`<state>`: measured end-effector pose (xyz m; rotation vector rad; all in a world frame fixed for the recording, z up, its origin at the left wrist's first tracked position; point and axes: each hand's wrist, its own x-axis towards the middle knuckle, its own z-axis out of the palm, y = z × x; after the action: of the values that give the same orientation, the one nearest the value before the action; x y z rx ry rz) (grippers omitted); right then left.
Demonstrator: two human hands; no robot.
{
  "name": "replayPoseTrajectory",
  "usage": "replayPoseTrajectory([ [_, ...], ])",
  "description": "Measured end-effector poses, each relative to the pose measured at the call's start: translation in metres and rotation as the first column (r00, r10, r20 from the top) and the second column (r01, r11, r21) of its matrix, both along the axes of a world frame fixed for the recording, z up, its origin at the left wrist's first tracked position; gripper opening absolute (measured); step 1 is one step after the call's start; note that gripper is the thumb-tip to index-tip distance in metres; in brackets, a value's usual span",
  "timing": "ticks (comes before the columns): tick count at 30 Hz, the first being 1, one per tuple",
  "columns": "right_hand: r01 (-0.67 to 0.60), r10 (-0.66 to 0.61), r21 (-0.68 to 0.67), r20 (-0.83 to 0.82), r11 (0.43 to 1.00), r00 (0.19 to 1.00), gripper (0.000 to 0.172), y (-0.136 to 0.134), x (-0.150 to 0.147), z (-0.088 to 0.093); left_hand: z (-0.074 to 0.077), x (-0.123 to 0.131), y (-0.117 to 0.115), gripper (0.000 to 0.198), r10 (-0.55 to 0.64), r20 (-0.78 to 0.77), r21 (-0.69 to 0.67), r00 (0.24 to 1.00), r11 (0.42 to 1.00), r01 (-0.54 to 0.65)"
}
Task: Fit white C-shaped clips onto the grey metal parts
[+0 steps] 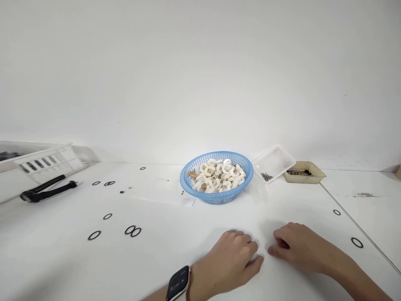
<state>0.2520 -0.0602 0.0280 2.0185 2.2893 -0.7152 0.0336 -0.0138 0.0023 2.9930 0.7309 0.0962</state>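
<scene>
My left hand, with a smartwatch on its wrist, rests on the white table with its fingers curled under. Close to its right lies my right hand, also with fingers curled and the thumb tucked against them. The fingertips of both nearly meet at the table surface; whatever they pinch is hidden. Beyond them stands a blue mesh basket full of white ring-shaped parts.
A clear plastic tray with small metal bits and a beige tray stand right of the basket. Several black O-rings lie scattered at the left, others at the right. A black strap and a white crate sit far left.
</scene>
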Motion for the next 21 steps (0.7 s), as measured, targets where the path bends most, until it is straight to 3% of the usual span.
replayPoseTrajectory([
  [21, 0.002, -0.002, 0.006, 0.016, 1.0, 1.0, 0.042, 0.0009, 0.0011, -0.0006, -0.0012, 0.0002, 0.0006, 0.027, -0.002, 0.009, -0.005, 1.0, 1.0, 0.002],
])
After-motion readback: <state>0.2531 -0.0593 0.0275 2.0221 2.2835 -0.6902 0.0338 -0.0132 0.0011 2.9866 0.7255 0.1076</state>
